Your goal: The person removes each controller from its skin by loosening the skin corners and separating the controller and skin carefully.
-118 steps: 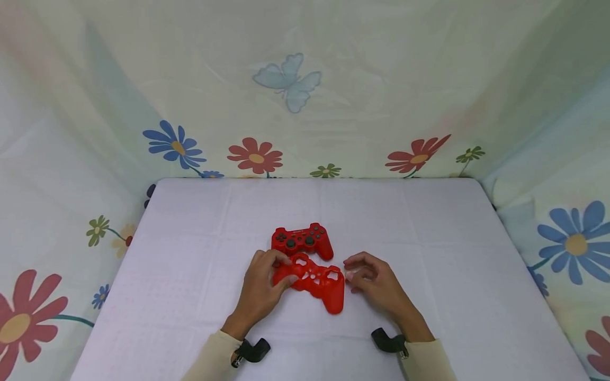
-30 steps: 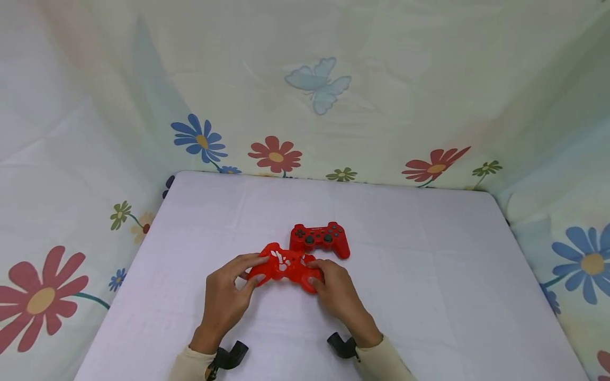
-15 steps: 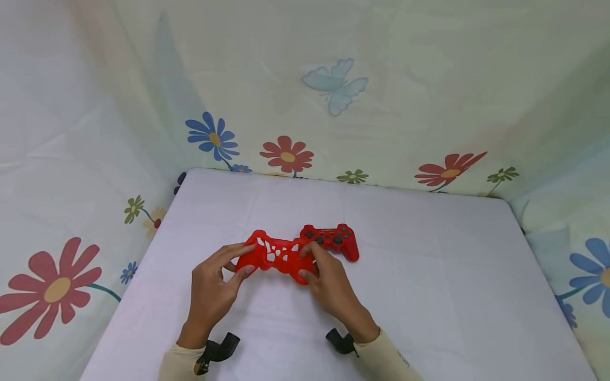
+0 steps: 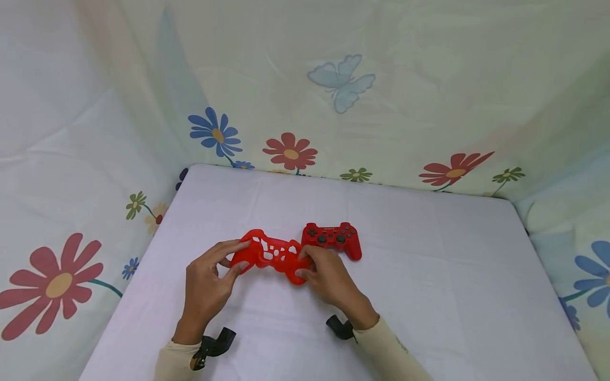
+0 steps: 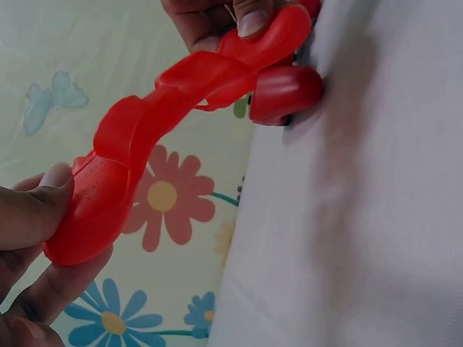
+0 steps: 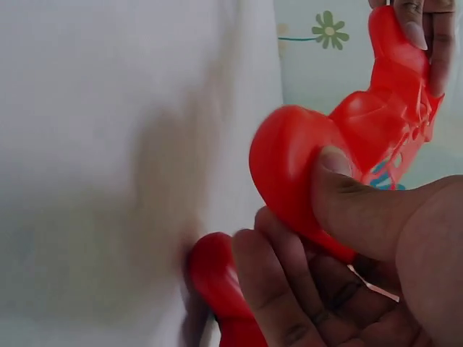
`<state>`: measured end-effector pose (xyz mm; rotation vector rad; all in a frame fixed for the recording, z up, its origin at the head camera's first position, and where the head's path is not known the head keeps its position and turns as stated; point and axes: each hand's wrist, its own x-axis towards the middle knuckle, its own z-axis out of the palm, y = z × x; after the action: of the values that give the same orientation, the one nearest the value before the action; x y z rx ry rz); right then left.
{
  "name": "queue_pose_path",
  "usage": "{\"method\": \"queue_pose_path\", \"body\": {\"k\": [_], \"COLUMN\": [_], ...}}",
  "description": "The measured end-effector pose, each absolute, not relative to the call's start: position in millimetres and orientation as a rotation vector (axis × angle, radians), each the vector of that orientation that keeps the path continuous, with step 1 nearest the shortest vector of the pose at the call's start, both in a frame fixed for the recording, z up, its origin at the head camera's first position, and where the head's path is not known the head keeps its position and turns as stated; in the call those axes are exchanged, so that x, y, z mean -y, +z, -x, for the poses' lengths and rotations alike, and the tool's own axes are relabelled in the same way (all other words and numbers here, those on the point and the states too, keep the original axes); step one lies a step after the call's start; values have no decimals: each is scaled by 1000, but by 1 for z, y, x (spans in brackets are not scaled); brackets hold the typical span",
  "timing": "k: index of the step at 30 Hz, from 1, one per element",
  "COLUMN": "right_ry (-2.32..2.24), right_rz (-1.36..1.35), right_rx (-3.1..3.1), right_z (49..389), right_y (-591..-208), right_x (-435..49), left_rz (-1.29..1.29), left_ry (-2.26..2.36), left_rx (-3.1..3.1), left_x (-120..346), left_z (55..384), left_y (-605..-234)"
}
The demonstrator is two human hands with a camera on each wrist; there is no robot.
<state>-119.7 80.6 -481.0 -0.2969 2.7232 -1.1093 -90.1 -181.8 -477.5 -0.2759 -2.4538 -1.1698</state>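
A bright red silicone controller cover (image 4: pixel 274 254), with cut-out holes for buttons and sticks, is held up off the table between both hands. My left hand (image 4: pixel 207 280) pinches its left grip between thumb and fingers. The right grip is pinched by my right hand (image 4: pixel 331 275), whose thumb (image 6: pixel 340 173) presses on the rounded end in the right wrist view. Just behind the cover's right end, a darker red game controller (image 4: pixel 333 238) with black sticks lies on the table, its left part partly hidden by the cover and right hand.
A white cloth covers the table (image 4: pixel 429 275). Behind it and at the sides hangs a pale curtain (image 4: pixel 267 58) printed with flowers and a butterfly. Each wrist carries a black camera mount (image 4: pixel 216 341).
Earlier the left hand alone gripped the cover while the right hovered beside it. Now both hold it, lifted and shifted left of the controller. The head view has turned left.
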Motion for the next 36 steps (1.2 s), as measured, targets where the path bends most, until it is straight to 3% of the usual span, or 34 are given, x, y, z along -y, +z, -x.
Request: {"method": "queue_pose_path", "body": {"k": [19,36], "right_ry": [-1348,-1041], "right_rz": [177,80], "right_rx": [-2700,-2887], "right_z": [152,181], "right_y": [-494,-517], "right_x": [-51,0], "left_rz": [40,-177], "left_ry": [-1246,-1189], "left_rx": [2533,2764], "left_x": [213,232], "left_z": [123,163], "left_y": [-519,-546]}}
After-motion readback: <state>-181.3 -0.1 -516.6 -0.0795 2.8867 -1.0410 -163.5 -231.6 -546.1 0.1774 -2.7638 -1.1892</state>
